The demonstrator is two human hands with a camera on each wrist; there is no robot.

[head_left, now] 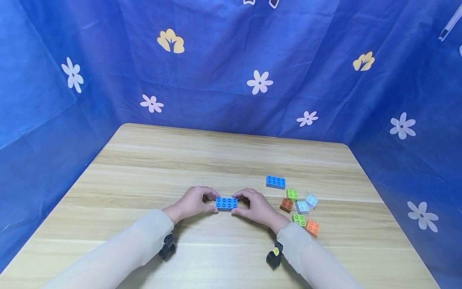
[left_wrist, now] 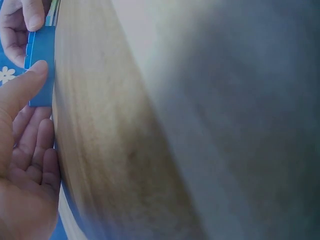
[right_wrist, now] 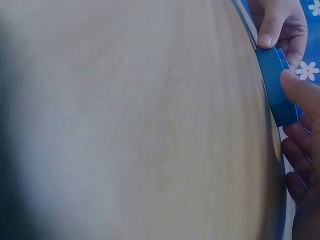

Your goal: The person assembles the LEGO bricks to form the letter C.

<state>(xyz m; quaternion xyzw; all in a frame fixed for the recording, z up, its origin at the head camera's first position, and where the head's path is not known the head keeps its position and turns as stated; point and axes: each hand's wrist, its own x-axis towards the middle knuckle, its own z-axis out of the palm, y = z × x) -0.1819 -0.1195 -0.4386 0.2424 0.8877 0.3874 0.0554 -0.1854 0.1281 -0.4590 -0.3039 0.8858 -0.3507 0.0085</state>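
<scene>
Blue brick [head_left: 226, 206] between left hand [head_left: 192, 202] and right hand [head_left: 258, 206], long axis left–right.
Each pinches its own end, thumb on the near side; neither is nearer. Loose bricks [head_left: 298, 220] lie right.

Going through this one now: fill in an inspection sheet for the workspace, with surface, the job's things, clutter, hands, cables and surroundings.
Surface: wooden table with pale and darker grain bands.
Job's things: one eight-stud blue brick, studs up, held between both hands.
Clutter: seven loose bricks toward the table's right: long blue, green, brown, light blue, light blue, green, orange.
Hands: left hand pinches the brick's left end; right hand pinches its right end.
Cables: nothing seen.
Surroundings: blue cloth behind and at both sides, printed with white flowers.
</scene>
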